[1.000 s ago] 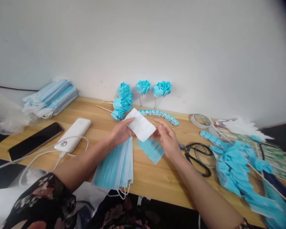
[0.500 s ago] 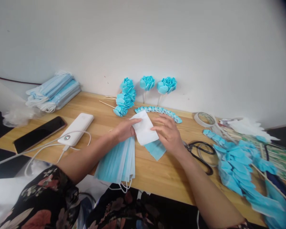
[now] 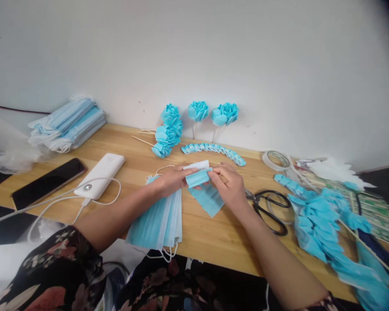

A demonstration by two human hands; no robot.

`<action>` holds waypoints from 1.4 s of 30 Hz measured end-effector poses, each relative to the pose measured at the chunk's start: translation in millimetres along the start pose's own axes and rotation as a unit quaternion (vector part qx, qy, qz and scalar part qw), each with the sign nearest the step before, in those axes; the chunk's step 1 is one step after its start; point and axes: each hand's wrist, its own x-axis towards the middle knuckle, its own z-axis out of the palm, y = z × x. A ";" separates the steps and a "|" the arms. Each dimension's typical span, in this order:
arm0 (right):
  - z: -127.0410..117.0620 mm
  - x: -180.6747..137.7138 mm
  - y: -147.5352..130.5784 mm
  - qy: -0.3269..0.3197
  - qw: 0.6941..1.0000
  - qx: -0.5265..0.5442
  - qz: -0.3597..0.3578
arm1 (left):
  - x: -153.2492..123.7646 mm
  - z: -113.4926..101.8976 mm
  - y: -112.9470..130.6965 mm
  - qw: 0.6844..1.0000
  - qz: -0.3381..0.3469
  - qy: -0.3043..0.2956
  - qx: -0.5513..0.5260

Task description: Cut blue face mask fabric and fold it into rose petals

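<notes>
In the head view, the left hand (image 3: pixel 173 181) has its grip closed, pinching the left end of a folded sheet (image 3: pixel 198 177), white at the far side with a blue flap toward the near side. The right hand (image 3: pixel 227 183) pinches the sheet's right end between thumb and fingers. The sheet is between the two hands, over the middle of the wooden worktop (image 3: pixel 227 242).

Just below it, on the near side, lies a flat blue piece (image 3: pixel 210 203). To the left, partly under the left forearm, is a fan of blue masks (image 3: pixel 158 220). Black-handled scissors (image 3: pixel 254 199) lie to the right, near the right wrist. On the far side, a curved pleated strip (image 3: pixel 214 150) lies before blue flowers on sticks (image 3: pixel 225 114). Farther left are a white power bank (image 3: pixel 103 172) and a dark phone (image 3: pixel 48 182); a tape roll (image 3: pixel 268 160) lies far right.
</notes>
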 end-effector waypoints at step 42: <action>2.9 -0.6 -3.1 0.001 0.972 0.173 0.162 | -11.4 5.6 12.4 0.952 0.072 -0.069 0.290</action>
